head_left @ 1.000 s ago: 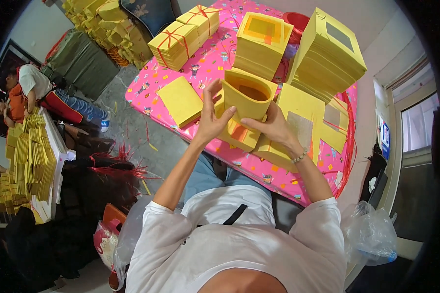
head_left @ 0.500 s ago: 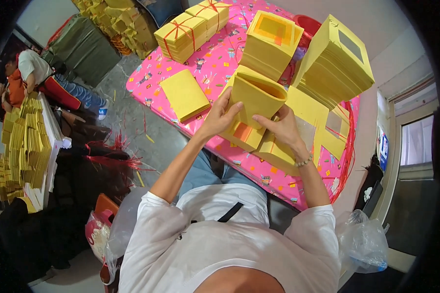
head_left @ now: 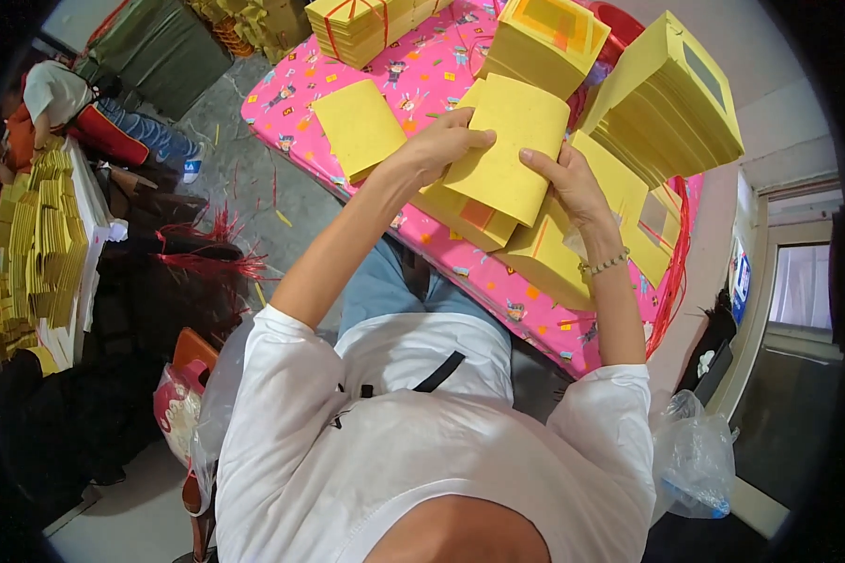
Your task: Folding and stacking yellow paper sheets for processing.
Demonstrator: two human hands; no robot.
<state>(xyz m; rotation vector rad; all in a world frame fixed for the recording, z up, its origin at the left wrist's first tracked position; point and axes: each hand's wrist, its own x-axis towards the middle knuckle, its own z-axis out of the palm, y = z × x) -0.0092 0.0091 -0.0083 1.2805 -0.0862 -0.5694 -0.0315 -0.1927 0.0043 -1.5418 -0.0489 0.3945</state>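
A sheet-like piece of yellow paper (head_left: pixel 507 141), bowed toward its lower edge, is between my two hands. My left hand (head_left: pixel 441 148) pinches its left edge, thumb on the front face. My right hand (head_left: pixel 573 188) grips the right edge the same way, a beaded bracelet on that wrist. Whether it is one sheet or several folded together cannot be made out. Right below it lies a yellow stack (head_left: pixel 469 220) with an orange patch, partly hidden by the held paper. Another low yellow stack (head_left: pixel 359 129) lies by my left forearm.
The pink patterned tabletop (head_left: pixel 286 103) bears tall yellow paper stacks (head_left: pixel 662 98), a stack with an orange-framed top (head_left: pixel 543 47), a red-tied bundle (head_left: pixel 361 38) and red strings (head_left: pixel 671 291). A person (head_left: pixel 61 94) sits at the left near a white table (head_left: pixel 89 216) piled with yellow paper.
The held paper has gone from an open, pocket-like curve to a flatter face toward me. Both hands have moved slightly up and right with it, and the view has shifted a little.
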